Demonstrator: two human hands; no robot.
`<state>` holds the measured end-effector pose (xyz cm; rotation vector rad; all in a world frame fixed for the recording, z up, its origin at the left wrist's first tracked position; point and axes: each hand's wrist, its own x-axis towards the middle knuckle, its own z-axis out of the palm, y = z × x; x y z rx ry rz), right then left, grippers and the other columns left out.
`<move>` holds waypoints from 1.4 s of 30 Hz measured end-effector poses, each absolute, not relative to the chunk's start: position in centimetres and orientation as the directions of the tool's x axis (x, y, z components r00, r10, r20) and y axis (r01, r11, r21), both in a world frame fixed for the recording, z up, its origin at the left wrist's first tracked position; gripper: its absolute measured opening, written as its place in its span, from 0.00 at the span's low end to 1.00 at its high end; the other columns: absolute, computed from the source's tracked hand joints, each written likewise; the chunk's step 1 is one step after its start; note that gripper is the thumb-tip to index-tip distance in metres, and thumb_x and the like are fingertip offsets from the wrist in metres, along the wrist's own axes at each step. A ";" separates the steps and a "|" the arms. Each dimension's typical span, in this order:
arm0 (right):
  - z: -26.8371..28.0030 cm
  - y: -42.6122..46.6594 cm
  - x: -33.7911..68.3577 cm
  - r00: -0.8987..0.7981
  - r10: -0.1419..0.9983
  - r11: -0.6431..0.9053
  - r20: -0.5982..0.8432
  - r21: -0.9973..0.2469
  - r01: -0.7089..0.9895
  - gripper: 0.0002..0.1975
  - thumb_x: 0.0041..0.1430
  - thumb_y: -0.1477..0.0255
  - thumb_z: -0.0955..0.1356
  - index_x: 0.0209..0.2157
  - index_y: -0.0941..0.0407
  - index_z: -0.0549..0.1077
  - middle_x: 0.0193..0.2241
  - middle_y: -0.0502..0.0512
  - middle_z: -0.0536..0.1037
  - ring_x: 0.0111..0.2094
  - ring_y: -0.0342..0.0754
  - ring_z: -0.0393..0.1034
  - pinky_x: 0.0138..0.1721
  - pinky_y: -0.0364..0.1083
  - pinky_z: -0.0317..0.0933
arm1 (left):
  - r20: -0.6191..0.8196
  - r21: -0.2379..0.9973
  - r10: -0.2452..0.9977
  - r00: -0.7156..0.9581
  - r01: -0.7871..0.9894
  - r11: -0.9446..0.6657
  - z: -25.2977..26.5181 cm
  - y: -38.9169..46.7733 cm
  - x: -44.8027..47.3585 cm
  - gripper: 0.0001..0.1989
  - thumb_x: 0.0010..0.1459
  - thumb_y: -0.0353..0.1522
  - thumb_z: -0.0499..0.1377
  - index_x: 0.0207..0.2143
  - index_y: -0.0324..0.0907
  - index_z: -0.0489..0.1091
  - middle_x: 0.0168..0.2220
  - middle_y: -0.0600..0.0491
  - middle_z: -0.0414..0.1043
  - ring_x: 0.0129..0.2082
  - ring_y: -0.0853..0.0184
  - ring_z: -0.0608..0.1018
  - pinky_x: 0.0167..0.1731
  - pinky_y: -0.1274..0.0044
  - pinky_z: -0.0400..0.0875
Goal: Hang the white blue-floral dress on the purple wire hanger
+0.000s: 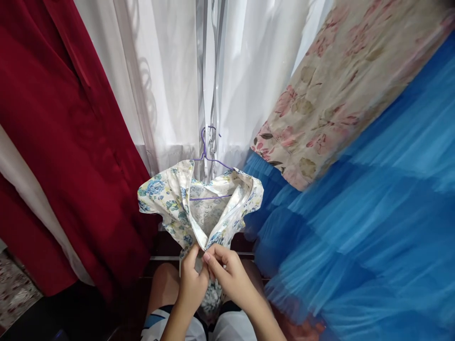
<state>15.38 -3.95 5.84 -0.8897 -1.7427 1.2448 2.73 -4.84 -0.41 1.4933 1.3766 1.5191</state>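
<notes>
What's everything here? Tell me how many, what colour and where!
floral garment: 1, white with blue flowers, middle
hanger: 1, purple, in the garment
white cloth: count unclear, white, back and left
ribbon-like strips: several, whitish, upper middle
red cloth: count unclear, red, left
flowered cloth: 1, beige with pink flowers, upper right
ruffled cloth: count unclear, blue, right
speckled surface: 1, pale and dark red, bottom left
dark thing: 1, black, unclear what, bottom left
reddish patch: 1, blurred, bottom right
thin bar: 1, grey, low middle
shorts: 1 pair, white, black and blue, bottom
legs: 2, bare, bottom middle
left hand: 1, bare, grip pinching the garment's front
right hand: 1, bare, grip pinching there too
</notes>
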 end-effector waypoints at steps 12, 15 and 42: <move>4.6 -2.4 14.4 -0.332 0.936 0.057 0.117 -0.981 -0.185 0.16 0.64 0.59 0.66 0.30 0.58 0.69 0.14 0.43 0.64 0.17 0.38 0.52 0.22 0.41 0.46 | 0.310 0.947 0.950 -0.043 0.102 -0.305 -0.1 -5.2 1.6 0.09 0.65 0.33 0.55 0.40 0.39 0.72 0.36 0.49 0.76 0.37 0.64 0.77 0.39 0.76 0.71; 7.1 -0.1 14.6 -0.262 0.958 0.057 0.114 -0.975 -0.214 0.15 0.62 0.60 0.68 0.32 0.58 0.72 0.13 0.43 0.63 0.15 0.37 0.49 0.20 0.41 0.42 | 0.313 0.932 0.949 -0.035 0.202 -0.300 -0.2 -5.3 1.2 0.07 0.64 0.33 0.55 0.36 0.39 0.71 0.33 0.50 0.74 0.36 0.65 0.76 0.38 0.77 0.69; 18.8 5.2 12.6 -0.194 0.797 0.585 0.572 -0.811 0.010 0.12 0.62 0.65 0.65 0.27 0.56 0.67 0.17 0.43 0.59 0.18 0.40 0.51 0.20 0.41 0.44 | 0.767 0.495 0.633 0.104 0.532 -0.687 20.3 4.1 -2.0 0.11 0.66 0.35 0.54 0.36 0.41 0.74 0.30 0.55 0.72 0.30 0.69 0.73 0.33 0.78 0.66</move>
